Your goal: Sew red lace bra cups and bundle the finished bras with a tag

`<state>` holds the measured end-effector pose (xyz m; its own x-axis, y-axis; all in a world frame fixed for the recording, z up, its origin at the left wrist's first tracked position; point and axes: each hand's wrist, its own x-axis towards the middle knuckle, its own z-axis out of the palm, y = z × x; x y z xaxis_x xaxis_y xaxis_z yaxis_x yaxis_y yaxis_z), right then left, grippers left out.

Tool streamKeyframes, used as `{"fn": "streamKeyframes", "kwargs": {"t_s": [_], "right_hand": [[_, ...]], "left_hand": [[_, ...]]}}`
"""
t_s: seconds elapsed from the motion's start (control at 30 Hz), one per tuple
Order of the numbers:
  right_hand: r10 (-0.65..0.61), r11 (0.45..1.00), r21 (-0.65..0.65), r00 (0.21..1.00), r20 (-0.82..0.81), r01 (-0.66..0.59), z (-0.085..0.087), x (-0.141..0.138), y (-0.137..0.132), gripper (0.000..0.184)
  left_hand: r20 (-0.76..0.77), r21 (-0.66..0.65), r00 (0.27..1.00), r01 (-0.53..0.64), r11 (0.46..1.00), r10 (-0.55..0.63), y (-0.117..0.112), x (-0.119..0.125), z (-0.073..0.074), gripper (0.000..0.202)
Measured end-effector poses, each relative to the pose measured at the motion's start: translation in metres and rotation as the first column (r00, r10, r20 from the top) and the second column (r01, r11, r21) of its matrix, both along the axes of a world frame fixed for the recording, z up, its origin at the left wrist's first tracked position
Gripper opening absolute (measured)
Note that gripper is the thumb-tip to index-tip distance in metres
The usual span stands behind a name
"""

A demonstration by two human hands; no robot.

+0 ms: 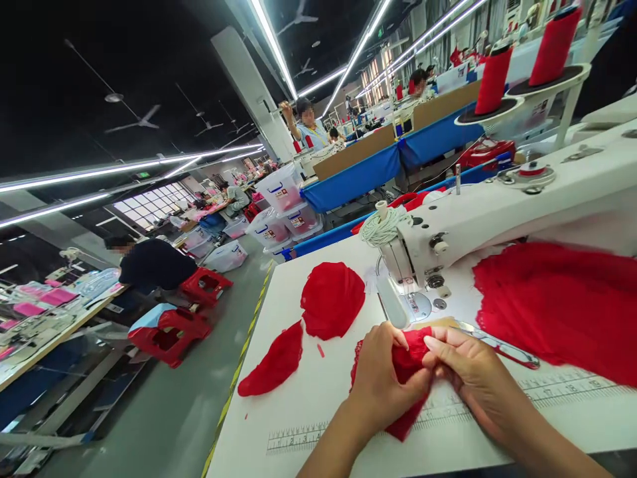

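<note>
My left hand (381, 378) and my right hand (470, 372) both pinch a small red lace piece (409, 362) near the front of a white sewing table (308, 405). The piece sits just in front of the needle area of a white sewing machine (497, 212). My fingers are closed on the fabric from both sides. Metal scissors or tweezers (502, 345) lie on the table just behind my right hand.
Two loose red fabric pieces (332, 299) (273, 365) lie left of my hands. A large red lace heap (562, 305) lies at right. Red thread cones (494, 79) stand behind the machine. Other people sit at tables, with red stools (169, 335) and plastic bins (281, 189) along the aisle.
</note>
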<state>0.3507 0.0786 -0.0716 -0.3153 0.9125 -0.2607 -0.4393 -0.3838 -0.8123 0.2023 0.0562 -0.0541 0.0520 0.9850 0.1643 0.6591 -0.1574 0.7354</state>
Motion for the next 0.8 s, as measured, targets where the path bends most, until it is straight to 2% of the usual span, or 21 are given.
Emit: {"fn": "streamKeyframes", "kwargs": {"t_s": [0.07, 0.13, 0.2, 0.3, 0.4, 0.53, 0.63, 0.8], "right_hand": [[-0.059, 0.996, 0.065, 0.996, 0.061, 0.055, -0.003, 0.004, 0.005, 0.035], [-0.114, 0.987, 0.129, 0.987, 0.111, 0.100, -0.009, 0.006, 0.007, 0.036], [-0.129, 0.981, 0.160, 0.982, 0.137, 0.107, -0.015, 0.008, 0.009, 0.037], [-0.082, 0.989, 0.129, 0.992, 0.099, 0.069, -0.020, 0.010, 0.009, 0.037], [-0.073, 0.994, 0.089, 0.991, 0.111, 0.063, -0.016, 0.011, 0.007, 0.037], [-0.078, 0.997, 0.040, 0.975, 0.206, 0.072, -0.007, 0.007, 0.002, 0.034], [-0.053, 0.999, 0.025, 0.977, 0.208, 0.049, -0.007, 0.004, 0.002, 0.033], [-0.015, 0.997, 0.081, 0.977, 0.212, -0.002, -0.013, 0.000, 0.006, 0.027]], "left_hand": [[0.189, -0.201, 0.981, -0.016, 0.979, 0.055, 0.004, 0.006, 0.004, 0.018], [0.288, -0.281, 0.951, -0.032, 0.959, 0.117, 0.008, 0.011, 0.004, 0.021], [0.300, -0.274, 0.942, -0.067, 0.959, 0.152, 0.011, 0.013, 0.001, 0.019], [0.341, -0.244, 0.928, -0.067, 0.967, 0.150, 0.014, 0.014, -0.005, 0.019], [0.437, -0.241, 0.887, -0.044, 0.970, 0.148, 0.014, 0.012, -0.007, 0.020], [0.538, -0.316, 0.817, -0.035, 0.948, 0.209, 0.014, 0.011, -0.008, 0.024], [0.551, -0.344, 0.803, -0.030, 0.939, 0.228, 0.015, 0.011, -0.009, 0.025], [0.570, -0.340, 0.792, -0.016, 0.940, 0.219, 0.016, 0.011, -0.009, 0.023]]}}
